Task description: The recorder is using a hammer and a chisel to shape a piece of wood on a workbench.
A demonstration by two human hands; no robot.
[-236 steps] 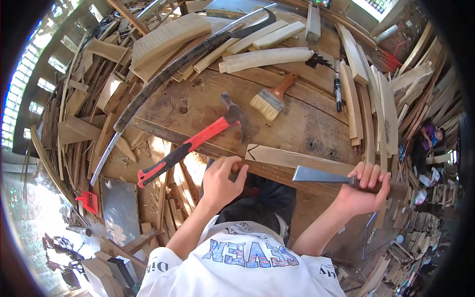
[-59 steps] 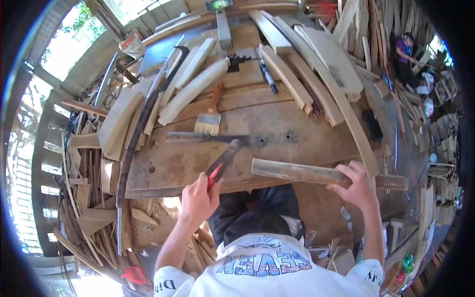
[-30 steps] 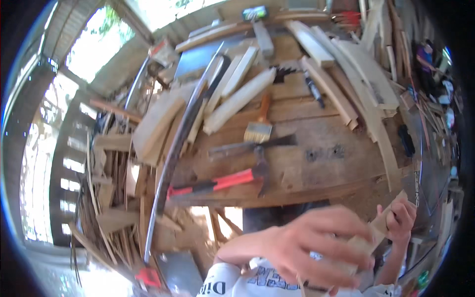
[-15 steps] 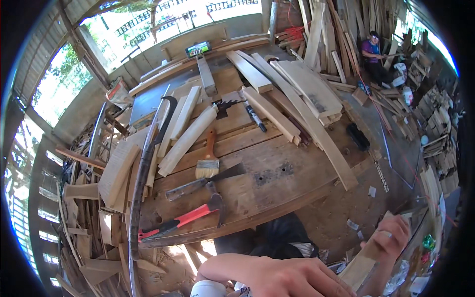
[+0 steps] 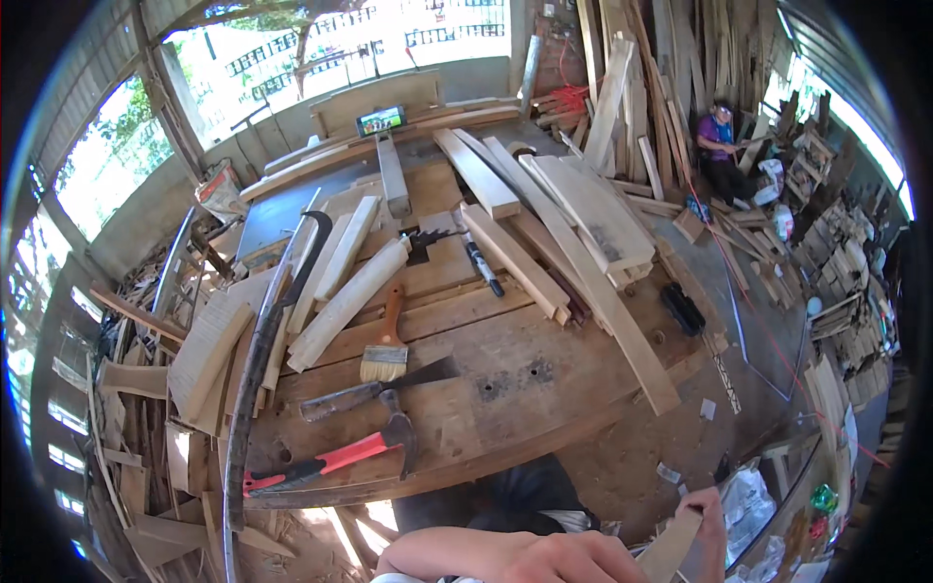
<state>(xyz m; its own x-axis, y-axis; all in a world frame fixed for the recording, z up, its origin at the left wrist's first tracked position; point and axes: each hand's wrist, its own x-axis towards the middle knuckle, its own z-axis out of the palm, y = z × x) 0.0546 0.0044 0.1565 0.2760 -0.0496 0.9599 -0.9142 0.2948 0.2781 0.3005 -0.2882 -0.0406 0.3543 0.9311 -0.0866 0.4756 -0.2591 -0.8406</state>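
r hand (image 5: 702,507) at 5 o'clock grips a pale wood piece (image 5: 671,549), fingers curled over its top edge, off the counter (image 5: 505,389). l hand (image 5: 544,559) at 6 o'clock lies low at frame edge, knuckles up; can't tell if it's closed on anything. red-handled hammer (image 5: 330,457) lies on counter at 8 o'clock, brush (image 5: 387,355) & blade (image 5: 379,389) just above it.

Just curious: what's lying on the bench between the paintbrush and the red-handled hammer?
A dark flat blade lies between the paintbrush and the hammer, seen in the head view.
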